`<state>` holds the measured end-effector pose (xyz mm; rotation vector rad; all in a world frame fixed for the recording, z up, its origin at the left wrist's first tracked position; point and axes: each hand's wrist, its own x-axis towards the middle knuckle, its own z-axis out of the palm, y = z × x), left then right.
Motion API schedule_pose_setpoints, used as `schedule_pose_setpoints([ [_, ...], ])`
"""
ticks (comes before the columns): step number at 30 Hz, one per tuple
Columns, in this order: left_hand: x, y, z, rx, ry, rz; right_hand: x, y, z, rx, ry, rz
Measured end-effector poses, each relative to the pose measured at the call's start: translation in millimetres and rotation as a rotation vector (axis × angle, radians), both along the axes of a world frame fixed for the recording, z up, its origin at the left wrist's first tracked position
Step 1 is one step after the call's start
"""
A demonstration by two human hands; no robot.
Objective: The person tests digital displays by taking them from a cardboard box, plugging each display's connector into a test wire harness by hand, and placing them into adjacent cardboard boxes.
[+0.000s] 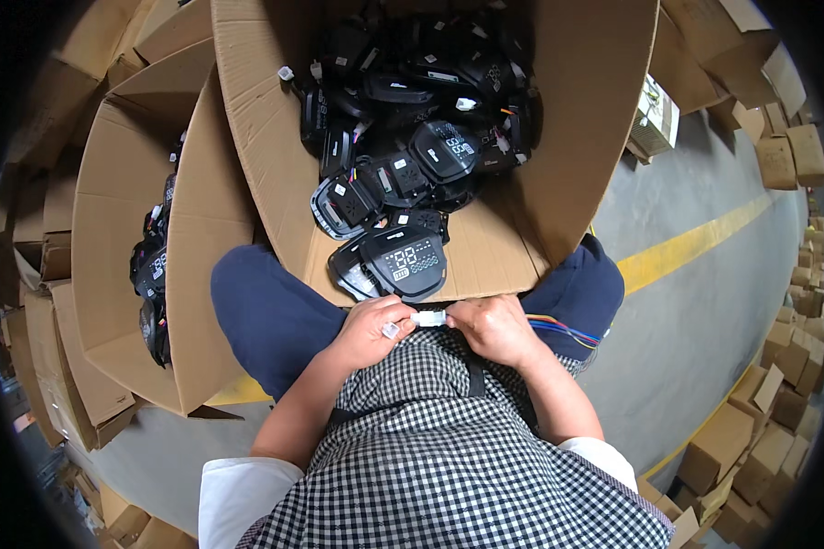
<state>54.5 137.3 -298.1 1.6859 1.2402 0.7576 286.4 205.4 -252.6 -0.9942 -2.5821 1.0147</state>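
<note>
Just outside the near edge of the big carton, a white plastic wire connector [428, 318] spans the gap between my two hands. My left hand [368, 333] is closed on its left end, and a second small white connector [391, 330] shows against the fingers of that hand. My right hand [496, 328] pinches the right end. Red, yellow and blue wires [563, 331] run out beyond my right hand over the knee. Close ahead, a black digital display unit [406, 263] lies face up on the carton's near flap, partly over another unit.
The open carton [581, 137] in front holds a heap of black display units [394, 87] with wires and white plugs. A second carton [119, 247] at the left holds more. Stacked boxes [769, 439] line the right, past a grey floor with a yellow stripe [696, 252].
</note>
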Motion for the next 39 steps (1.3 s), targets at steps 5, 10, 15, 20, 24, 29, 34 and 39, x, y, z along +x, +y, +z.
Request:
schedule_pose_setpoints([
  [5, -2, 4, -4, -0.067, -0.038, 0.05, -9, 0, -9, -0.059, 0.055, -0.109],
  [10, -8, 8, -10, -0.226, -0.212, 0.13, -25, 2, -28, -0.136, 0.178, -0.214],
  [15, -9, 16, 4, -0.184, -0.089, 0.132, -19, 51, -26, -0.04, -0.051, -0.033],
  [20, -11, 16, 6, 0.051, 0.119, 0.29, -29, 169, -37, 0.33, -0.183, -0.627],
  [24, -8, 24, 20, 0.419, 0.338, 0.368, -41, 232, -70, 0.343, -0.23, -0.591],
  [29, -7, 22, 8, 0.309, -0.07, 0.24, -36, 224, -114, 0.416, -0.04, -0.575],
  [34, -5, 23, 2, 0.108, -0.025, 0.475, -44, 128, -56, 0.366, -0.065, -0.216],
  [39, -2, 35, 5, 0.158, -0.043, 0.247, -55, 27, -41, 0.157, 0.079, -0.009],
])
